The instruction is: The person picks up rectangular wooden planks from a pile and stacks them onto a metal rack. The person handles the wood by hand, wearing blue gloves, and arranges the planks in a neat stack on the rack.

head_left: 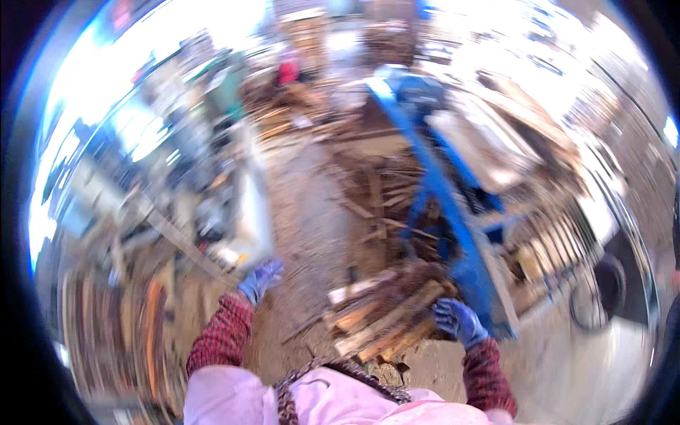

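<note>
Right grip (459,320) curled on firewood pile (382,319) | left grip (261,280) empty, loose

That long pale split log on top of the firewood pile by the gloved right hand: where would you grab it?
Probably at the upper right end of the long pale split log, nearest the blue-gloved right hand. It lies slanted on top of the pile of split firewood, that end raised and uncovered, so coming from the right, fingers across its narrow width, looks easiest.

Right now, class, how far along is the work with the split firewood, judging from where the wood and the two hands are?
Done: split logs lie heaped beside the blue machine. In hand: the right hand rests at the heap's edge; the left hand hangs free, holding nothing. Left: wood scraps are scattered on the ground beyond. The picture is blurred.
</note>
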A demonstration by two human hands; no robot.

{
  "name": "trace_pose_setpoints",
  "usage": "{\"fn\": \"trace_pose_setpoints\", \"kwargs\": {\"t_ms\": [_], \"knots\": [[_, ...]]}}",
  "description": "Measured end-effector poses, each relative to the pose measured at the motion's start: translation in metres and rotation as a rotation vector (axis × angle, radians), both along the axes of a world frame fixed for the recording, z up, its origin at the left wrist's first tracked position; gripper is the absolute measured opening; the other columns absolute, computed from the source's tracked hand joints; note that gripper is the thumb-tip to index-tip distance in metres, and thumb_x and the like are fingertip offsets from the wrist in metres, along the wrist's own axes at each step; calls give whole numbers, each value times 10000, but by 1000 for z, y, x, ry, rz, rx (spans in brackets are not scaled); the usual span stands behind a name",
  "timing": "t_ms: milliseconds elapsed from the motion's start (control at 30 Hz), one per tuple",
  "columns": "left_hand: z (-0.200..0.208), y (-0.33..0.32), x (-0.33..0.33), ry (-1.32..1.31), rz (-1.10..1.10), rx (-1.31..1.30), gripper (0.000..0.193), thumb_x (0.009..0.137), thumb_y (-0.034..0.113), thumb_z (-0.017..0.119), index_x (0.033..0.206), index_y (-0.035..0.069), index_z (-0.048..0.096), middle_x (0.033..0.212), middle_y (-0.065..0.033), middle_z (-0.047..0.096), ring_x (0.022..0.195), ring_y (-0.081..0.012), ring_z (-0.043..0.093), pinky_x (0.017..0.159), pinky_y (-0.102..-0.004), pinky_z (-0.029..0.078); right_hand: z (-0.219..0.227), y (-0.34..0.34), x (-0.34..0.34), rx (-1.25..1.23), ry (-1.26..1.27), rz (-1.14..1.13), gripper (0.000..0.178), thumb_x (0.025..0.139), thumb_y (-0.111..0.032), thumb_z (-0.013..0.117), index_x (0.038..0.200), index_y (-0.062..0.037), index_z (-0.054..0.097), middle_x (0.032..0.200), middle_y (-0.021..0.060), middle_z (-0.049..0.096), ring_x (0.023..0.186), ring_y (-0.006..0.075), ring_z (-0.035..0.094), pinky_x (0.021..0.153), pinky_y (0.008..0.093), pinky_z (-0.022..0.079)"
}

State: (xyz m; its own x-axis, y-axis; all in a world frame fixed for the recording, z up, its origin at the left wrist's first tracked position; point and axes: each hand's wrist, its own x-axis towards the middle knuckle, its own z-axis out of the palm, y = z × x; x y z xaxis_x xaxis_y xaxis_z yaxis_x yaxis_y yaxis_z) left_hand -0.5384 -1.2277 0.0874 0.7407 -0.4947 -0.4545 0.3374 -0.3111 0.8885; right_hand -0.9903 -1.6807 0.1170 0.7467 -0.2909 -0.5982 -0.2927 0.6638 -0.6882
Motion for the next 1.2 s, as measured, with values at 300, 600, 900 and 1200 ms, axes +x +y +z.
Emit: {"fn": "trace_pose_setpoints", "kwargs": {"t_ms": [300, 600, 900, 1200], "knots": [[92, 461, -156, -1100, 704, 1538, 727, 872, 545, 699, 1403, 67, 571, 1403, -193, 618, 1305, -368, 569, 1102, -521, 423, -56, 304, 207, 68, -101, 524, 425, 1068, -364, 543, 1394, -99, 611, 1275, 113, 704, 1087, 264, 711, 913, 398, 576], [64, 667, -200, -1120, 709, 1528, 657, 836, 560, 761, 1293, 97, 673, 1277, -186, 691, 1127, -363, 678, 958, -471, 532, -44, 711, 333, 213, -61, 1337, 484, 1093, -398, 471, 1497, -133, 507, 1355, 120, 657, 1193, 275, 654, 1046, 431, 507], [30, 816, -153, -621, 691, 1106, 532, 939, 573, 636, 1009, 60, 756, 922, -153, 763, 800, -314, 727, 695, -432, 575, -112, 966, 438, 831, -128, 1176, 305, 1048, -425, 595, 1097, -141, 694, 1011, 81, 746, 887, 202, 689, 797, 368, 568], [6, 696, -150, -495, 884, 453, 462, 1022, 435, 596, 1268, 46, 626, 1171, -119, 669, 1013, -282, 651, 862, -411, 536, -168, 1051, 408, -119, -291, 771, 814, 789, -713, 764, 1266, -58, 685, 944, 126, 713, 847, 277, 691, 759, 468, 566]]}}
